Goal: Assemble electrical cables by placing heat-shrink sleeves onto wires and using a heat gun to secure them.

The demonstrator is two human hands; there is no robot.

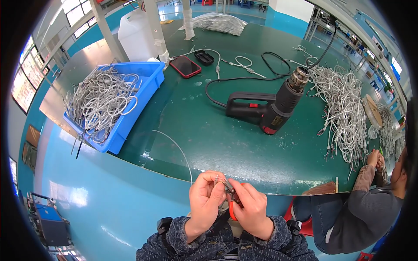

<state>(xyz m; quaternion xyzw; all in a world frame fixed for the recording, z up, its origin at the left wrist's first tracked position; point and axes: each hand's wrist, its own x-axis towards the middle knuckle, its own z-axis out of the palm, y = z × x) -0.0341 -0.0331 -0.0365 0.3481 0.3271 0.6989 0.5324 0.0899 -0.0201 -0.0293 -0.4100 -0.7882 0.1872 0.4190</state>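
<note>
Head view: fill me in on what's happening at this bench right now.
A person's left hand and right hand meet just below the green table's edge, pinching the end of a thin grey wire that loops up onto it; an orange-handled tool sits in the right hand. A black heat gun lies on the table. A blue bin on the left holds wires, and a loose wire pile lies on the right. A co-worker sits at the right.
</note>
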